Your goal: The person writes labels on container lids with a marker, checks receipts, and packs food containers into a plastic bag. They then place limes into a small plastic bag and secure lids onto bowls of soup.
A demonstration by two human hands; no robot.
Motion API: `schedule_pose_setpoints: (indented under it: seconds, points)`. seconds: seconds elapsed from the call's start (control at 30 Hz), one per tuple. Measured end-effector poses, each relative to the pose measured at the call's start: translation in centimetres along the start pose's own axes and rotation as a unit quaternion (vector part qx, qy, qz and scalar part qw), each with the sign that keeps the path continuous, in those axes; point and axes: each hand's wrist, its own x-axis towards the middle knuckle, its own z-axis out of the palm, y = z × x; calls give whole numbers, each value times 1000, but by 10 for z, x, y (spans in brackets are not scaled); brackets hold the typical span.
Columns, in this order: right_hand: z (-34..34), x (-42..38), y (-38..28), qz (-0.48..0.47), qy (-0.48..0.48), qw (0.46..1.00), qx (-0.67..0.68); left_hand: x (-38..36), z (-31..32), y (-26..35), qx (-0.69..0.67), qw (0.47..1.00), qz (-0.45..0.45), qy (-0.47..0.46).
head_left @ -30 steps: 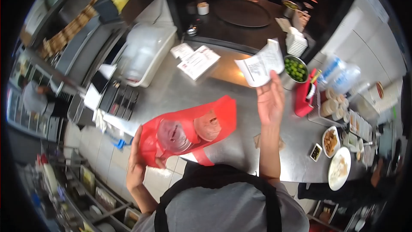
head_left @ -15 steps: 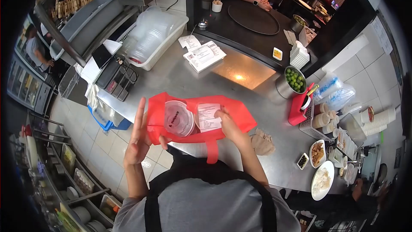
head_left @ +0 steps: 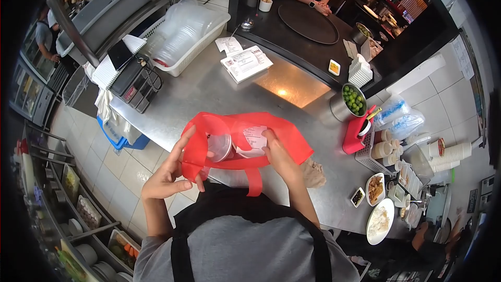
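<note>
Counter (head_left: 209,94), mid-frame: smooth, glossy metal. Bag (head_left: 292,143), center: matt red, fabric-like. Cups, upper left: clear, shiny plastic. Slip (head_left: 251,141) in bag: matt paper. Cloth (head_left: 314,173), right of bag: rough, matt. Tray (head_left: 308,23), upper center: dark, matt.

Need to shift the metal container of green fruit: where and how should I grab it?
Probably grip the metal container round its wall, below the rim, from the left: it's cylindrical, that side faces bare counter, and the red holder crowds its near side.
</note>
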Motion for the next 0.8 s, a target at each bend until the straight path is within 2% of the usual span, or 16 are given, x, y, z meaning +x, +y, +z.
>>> schedule_pose_setpoints:
  seconds: [0.1, 0.2, 0.3, 0.4, 0.5, 0.57, 0.6, 0.67, 0.7, 0.73, 0.8]
  points:
    - [-9, -4, -13, -17, 27, 999, 18, 3, -2, 1, -65, 995, 73, 6]
    - [-22, -12, -37, -74, 84, 993, -35, 10, -4, 6, -95, 990, 101, 38]
    - [-39, -22, -59, -115, 81, 990, -7, 16, -8, 10, -91, 987, 118, 54]
    - [-48, -33, -68, -141, 184, 970, 77, 21, -9, 12, -103, 986, 116, 67]
    - [-68, -39, -84, -79, 321, 932, -151, 26, -10, 12, -132, 980, 124, 82]
    - [-61, -29, -73, -86, 352, 925, -114, 24, -14, 12, -119, 984, 113, 68]
    - [-65, -25, -62, -74, 398, 908, -110, 22, -20, 10, -73, 989, 105, 79]
    - [-71, -16, -44, -47, 331, 943, 6, 18, -35, -5, 114, 977, 121, 132]
    - [-72, -16, -38, -61, 314, 924, 212, 23, -45, -10, 211, 957, 126, 152]
    - [-71, -14, -28, -109, 308, 910, 254, 29, -51, -13, 270, 940, 135, 157]
    - [-79, -23, -34, -134, 253, 916, 280, 42, -45, -9, 247, 953, 120, 127]
